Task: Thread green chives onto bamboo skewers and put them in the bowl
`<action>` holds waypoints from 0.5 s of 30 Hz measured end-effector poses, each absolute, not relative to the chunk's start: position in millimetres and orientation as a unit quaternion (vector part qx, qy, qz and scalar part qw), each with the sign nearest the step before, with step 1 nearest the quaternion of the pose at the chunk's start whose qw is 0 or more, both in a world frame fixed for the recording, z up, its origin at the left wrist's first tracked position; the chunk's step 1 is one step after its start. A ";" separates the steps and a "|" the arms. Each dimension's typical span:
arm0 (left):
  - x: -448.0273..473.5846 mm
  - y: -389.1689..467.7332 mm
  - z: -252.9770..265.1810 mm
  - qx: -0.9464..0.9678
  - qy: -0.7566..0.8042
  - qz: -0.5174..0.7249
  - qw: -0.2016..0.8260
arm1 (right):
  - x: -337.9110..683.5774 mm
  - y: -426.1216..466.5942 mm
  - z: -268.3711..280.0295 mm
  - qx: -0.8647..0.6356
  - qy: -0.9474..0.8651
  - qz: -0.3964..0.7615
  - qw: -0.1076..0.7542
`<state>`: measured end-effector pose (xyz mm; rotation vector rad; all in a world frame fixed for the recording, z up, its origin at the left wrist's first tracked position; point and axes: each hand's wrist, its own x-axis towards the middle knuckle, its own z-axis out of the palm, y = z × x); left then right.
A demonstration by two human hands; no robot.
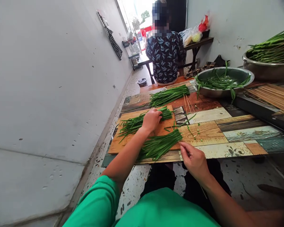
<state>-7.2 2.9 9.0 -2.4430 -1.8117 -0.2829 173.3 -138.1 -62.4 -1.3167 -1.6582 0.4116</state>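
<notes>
Green shirt (165,208) nearest. Right grip (194,159) pinches a stick (179,143) at the near chives (161,144), slanting over the board (115,145)'s front edge, even ends rightward. Left grip (152,120) curls over other chives (133,124), hold unclear. Bowl (215,93) holds leaves (216,82); pot (262,71), stalks (273,52).

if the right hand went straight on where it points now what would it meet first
Probably the ends of the near bundle of green stalks, just ahead of the right hand, though the exact gap is hard to judge.
</notes>
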 end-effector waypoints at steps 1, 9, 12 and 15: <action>-8.4 4.9 9.5 -0.804 -0.587 -0.089 0.042 | 173.3 -138.1 -62.6 -0.537 -0.679 0.165 0.474; -16.1 10.1 12.1 -0.819 -0.560 -0.121 -0.002 | 173.4 -138.0 -61.1 -0.533 -0.679 0.168 0.475; -14.7 8.3 14.1 -0.821 -0.560 -0.111 -0.004 | 173.6 -138.4 -60.9 -0.532 -0.680 0.171 0.475; -14.4 2.4 17.9 -0.838 -0.528 -0.137 -0.023 | 173.7 -138.6 -62.6 -0.531 -0.679 0.175 0.476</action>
